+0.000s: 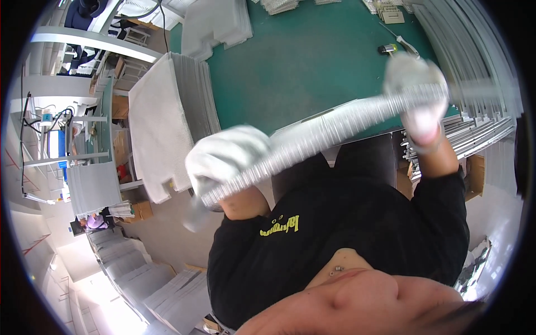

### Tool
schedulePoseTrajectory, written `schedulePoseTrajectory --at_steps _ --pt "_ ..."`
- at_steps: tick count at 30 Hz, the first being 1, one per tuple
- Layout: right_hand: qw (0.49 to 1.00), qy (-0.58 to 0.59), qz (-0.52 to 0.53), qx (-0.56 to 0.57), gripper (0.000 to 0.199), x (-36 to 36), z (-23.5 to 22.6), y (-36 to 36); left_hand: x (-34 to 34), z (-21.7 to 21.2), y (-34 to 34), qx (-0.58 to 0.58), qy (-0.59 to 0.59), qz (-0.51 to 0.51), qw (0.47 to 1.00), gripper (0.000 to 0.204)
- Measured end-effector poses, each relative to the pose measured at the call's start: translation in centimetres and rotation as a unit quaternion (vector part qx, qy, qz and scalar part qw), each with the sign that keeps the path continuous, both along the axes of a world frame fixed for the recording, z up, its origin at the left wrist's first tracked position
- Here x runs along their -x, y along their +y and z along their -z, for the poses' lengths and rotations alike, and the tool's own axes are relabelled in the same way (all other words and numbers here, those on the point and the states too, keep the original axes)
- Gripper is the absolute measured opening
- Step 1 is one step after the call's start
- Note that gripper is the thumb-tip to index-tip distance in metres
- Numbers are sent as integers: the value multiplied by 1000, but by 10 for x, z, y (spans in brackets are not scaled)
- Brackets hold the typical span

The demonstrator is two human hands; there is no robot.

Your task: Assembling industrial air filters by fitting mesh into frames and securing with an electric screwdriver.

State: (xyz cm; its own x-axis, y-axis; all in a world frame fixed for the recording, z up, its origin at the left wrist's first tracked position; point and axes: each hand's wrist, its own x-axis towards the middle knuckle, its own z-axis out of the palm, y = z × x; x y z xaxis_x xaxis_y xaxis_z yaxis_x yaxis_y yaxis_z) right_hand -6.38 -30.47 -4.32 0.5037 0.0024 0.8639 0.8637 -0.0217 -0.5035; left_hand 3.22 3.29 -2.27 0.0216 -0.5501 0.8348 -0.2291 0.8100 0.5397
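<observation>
Between my hands I hold a long silver finned metal panel [318,135], seen nearly edge-on and tilted, its right end higher in the picture. My left hand [229,156], in a white glove, is wrapped round its left end. At the other end my right hand [416,86], also white-gloved, grips the panel; motion blurs this hand. The panel is over the front edge of a green tabletop [273,67], close to my body. Its ribbed edge faces me, while most of its broad face is hidden.
A tall stack of pale finned panels [159,123] stands at the table's left, with more panels [215,25] behind. Long metal strips [466,50] line the right side. A white-handled tool [408,46] and a small black-and-yellow tool [386,49] lie near my right hand.
</observation>
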Motion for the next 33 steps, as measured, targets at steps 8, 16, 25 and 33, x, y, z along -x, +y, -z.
schedulePoseTrajectory --at_steps 8,16,25,33 --pt "907 352 192 128 82 -23 90 18 20 -4 -28 58 170 -688 703 32" --pt "842 417 279 198 73 -12 132 29 14 -1 -24 52 165 -719 673 38" --pt "840 450 174 250 55 -17 134 -2 25 -4 -21 75 165 -614 768 37" --pt "908 418 0 -25 21 -20 28 -12 25 -10 -29 82 137 -576 802 28"
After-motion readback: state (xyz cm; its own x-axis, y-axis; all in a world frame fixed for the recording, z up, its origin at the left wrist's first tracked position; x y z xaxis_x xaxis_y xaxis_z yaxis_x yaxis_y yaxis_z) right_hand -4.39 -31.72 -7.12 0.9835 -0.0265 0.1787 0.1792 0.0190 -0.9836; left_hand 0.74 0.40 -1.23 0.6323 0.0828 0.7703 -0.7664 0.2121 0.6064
